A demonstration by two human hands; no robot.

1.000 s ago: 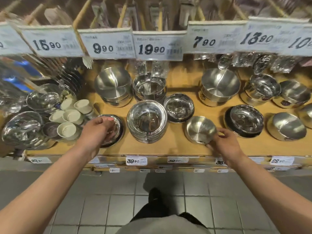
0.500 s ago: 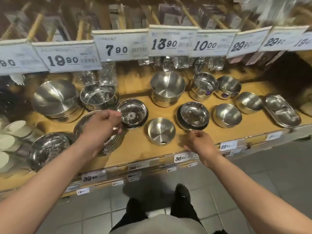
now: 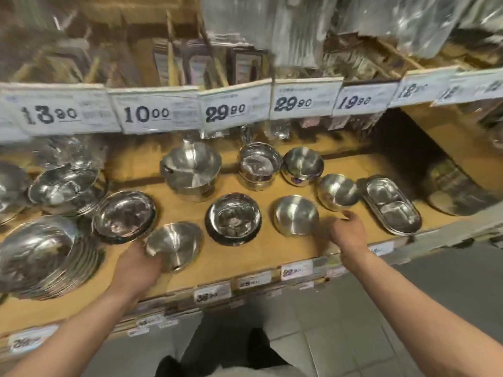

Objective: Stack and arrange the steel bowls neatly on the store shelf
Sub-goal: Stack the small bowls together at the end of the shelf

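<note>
Left hand (image 3: 136,263) dropped onto small bowl (image 3: 174,244), now gripping its rim; right hand (image 3: 349,232) open beside matte bowl (image 3: 296,214).

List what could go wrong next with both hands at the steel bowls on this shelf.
1. The left hand grips a tilted matte bowl near the shelf's front edge; it may slip off.
2. That bowl sits close to the shiny bowl and might knock it.
3. The right hand, reaching by the small matte bowl, might push it.
</note>
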